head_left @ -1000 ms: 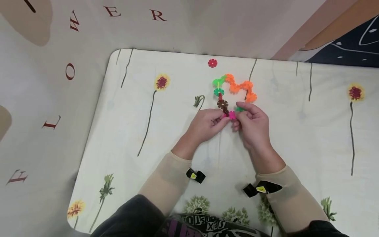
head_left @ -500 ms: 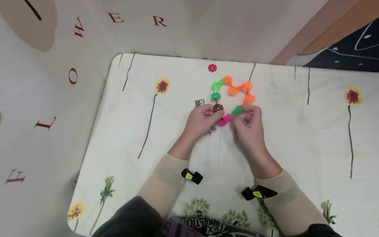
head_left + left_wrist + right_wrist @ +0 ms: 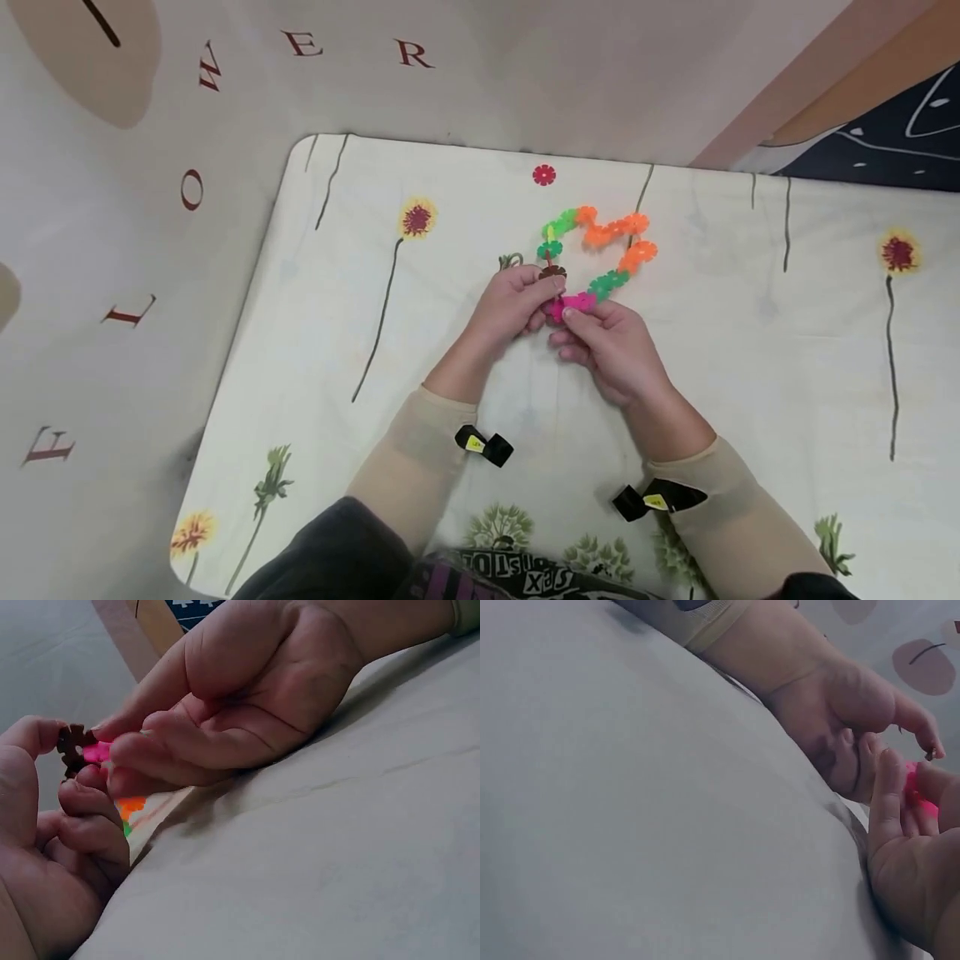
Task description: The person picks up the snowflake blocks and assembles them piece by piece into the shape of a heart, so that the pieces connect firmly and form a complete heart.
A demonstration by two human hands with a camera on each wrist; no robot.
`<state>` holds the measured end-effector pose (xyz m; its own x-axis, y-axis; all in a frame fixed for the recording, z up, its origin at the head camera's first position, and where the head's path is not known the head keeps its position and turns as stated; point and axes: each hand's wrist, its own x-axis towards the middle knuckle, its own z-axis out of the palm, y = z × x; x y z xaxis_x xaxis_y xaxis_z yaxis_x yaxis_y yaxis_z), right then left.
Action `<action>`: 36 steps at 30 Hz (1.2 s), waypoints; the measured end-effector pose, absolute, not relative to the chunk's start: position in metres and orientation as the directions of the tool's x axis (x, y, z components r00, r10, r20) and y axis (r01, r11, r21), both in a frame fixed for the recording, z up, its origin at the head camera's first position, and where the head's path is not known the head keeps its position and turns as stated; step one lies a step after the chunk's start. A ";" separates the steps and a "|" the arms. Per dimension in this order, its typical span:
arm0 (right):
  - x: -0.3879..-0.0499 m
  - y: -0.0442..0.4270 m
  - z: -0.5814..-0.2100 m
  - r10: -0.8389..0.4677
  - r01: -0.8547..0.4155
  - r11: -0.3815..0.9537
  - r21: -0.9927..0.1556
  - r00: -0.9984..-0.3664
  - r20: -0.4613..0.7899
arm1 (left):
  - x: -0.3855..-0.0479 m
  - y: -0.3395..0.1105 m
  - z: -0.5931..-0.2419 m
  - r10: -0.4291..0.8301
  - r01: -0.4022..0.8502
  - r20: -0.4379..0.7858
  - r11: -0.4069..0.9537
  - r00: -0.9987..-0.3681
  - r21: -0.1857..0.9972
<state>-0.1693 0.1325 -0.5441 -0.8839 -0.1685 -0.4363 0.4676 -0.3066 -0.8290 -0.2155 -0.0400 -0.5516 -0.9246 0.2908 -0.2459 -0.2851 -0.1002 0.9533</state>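
My left hand point(image 3: 510, 304) pinches a brown notched snowflake disc point(image 3: 553, 272) between thumb and fingers; the disc also shows in the left wrist view. Close beside it, my right hand point(image 3: 618, 346) pinches pink snowflake discs point(image 3: 579, 302), with the thumb on top. The brown and pink pieces meet edge to edge in the left wrist view, but I cannot tell how firmly. Both belong to a loop of linked discs. Dark green discs point(image 3: 609, 285) follow the pink, then orange discs point(image 3: 597, 236), light green discs point(image 3: 561, 223) and a teal disc point(image 3: 550, 250). Fingers partly hide the joint.
A loose red disc point(image 3: 543, 174) lies near the far edge of the table. The white tablecloth point(image 3: 765, 358) has printed flowers and stems. A lettered wall or curtain point(image 3: 525, 92) stands behind the table.
The right hand has shifted left and down, from beside the green discs onto the pink discs. The left hand has moved slightly left and now grips the brown disc. The far discs have shifted slightly.
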 end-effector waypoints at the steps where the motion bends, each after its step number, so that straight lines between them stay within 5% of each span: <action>1: -0.169 0.132 -0.545 -0.161 0.457 -0.326 -0.828 -0.890 -0.427 | -0.215 -0.040 -0.551 0.302 -0.275 -0.234 -0.099 -0.924 0.956; 26: -0.164 0.123 -0.548 -0.084 0.260 -0.293 -0.920 -0.966 -0.246 | -0.216 -0.043 -0.549 0.344 -0.367 -0.294 -0.171 -0.892 0.914; 36: -0.165 0.126 -0.548 -0.037 0.358 -0.329 -0.874 -0.929 -0.367 | -0.217 -0.040 -0.550 0.333 -0.359 -0.303 -0.120 -0.893 0.926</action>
